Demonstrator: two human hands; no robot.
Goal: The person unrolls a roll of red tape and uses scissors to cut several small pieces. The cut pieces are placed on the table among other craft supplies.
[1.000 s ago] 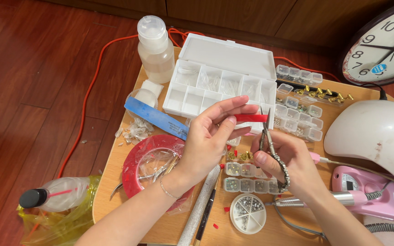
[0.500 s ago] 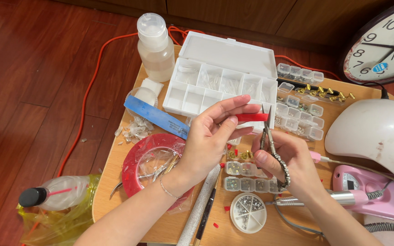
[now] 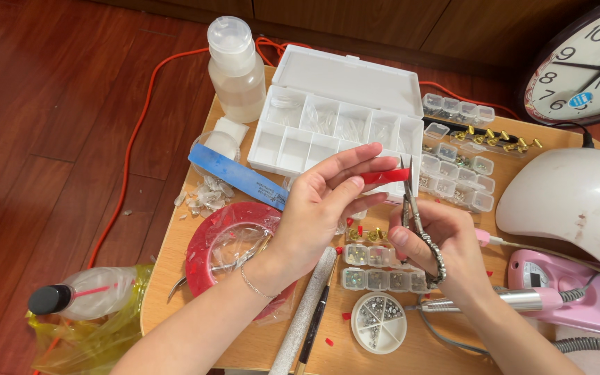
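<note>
Pinched in the left hand [image 3: 321, 201] grip just in front of the white compartment box [image 3: 335, 125] is a long red nail tip [image 3: 383, 176], right hand [image 3: 439, 243] clenched on the nippers [image 3: 411, 208] at its end, with red offcuts on the table [image 3: 175, 278] so trimming looks partly done.

The left hand [image 3: 321, 201] pinched a long red false nail [image 3: 383, 176] between thumb and fingers, above the small wooden table [image 3: 175, 236]. The right hand [image 3: 439, 243] gripped small metal scissors [image 3: 411, 201], tips up beside the nail. Behind stood an open white compartment box [image 3: 335, 125].
</note>
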